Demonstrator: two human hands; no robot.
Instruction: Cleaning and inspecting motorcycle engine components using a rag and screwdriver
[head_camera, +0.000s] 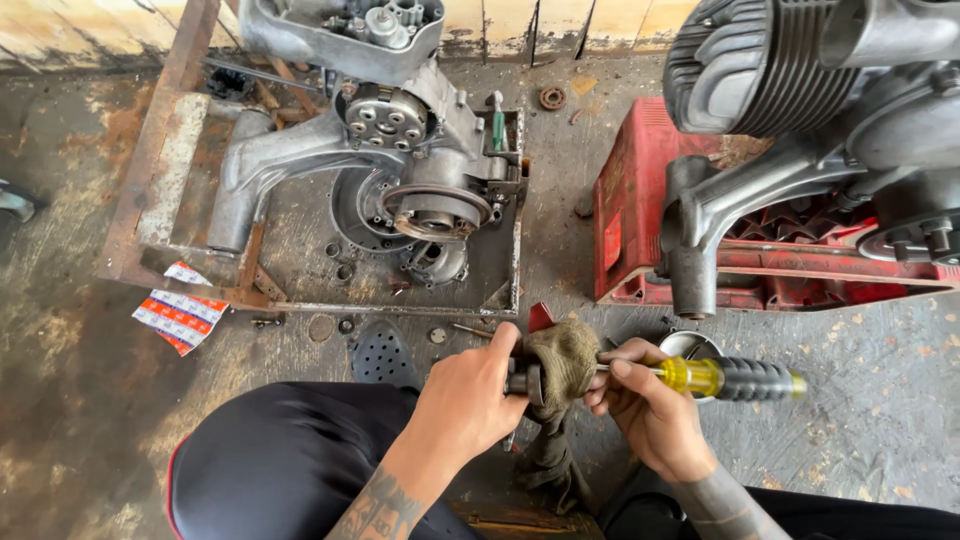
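Beyond the hands, an engine casing (400, 150) was propped in a rusty frame (150, 160). A small round part (528, 382) (half-wrapped in a greasy rag (565, 355), presumably for grip) was clamped by the left hand (465, 400); the right hand (650, 410) was closed around a yellow-handled screwdriver (720, 378), aimed at it.

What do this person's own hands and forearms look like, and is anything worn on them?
Both hands are bare, with no gloves. The left hand and right hand join forearms that are uncovered, with no sleeves in view. Dark tattoos mark both forearms. No watch, rings or bands can be made out. Dark trousers cover the knees below.
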